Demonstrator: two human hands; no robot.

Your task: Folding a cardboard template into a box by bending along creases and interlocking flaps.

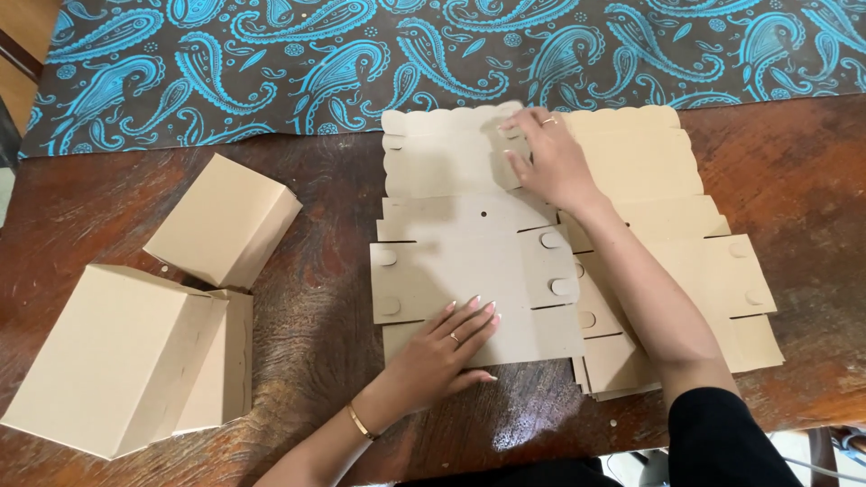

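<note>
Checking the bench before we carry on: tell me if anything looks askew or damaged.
Nothing looks damaged. The flat cardboard blanks lie fanned unevenly, not squared up, and a folded box leans tilted on another.

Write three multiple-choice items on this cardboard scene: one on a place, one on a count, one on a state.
1. Where does the left hand rest?
A. On the near part of the flat blank
B. On a folded box
C. On the patterned cloth

2. How many folded boxes stand at the left of the table?
A. One
B. Three
C. Six

3. In what state is the blank under the hands?
A. Folded into a box
B. Lying flat, unfolded
C. Torn in two

Answers:
1. A, the palm and fingers press the blank's near panel.
2. B, one box lies apart and two more sit together nearer the viewer.
3. B, its panels and tabs lie spread on the table, with the right hand on the far scalloped flap.
</note>
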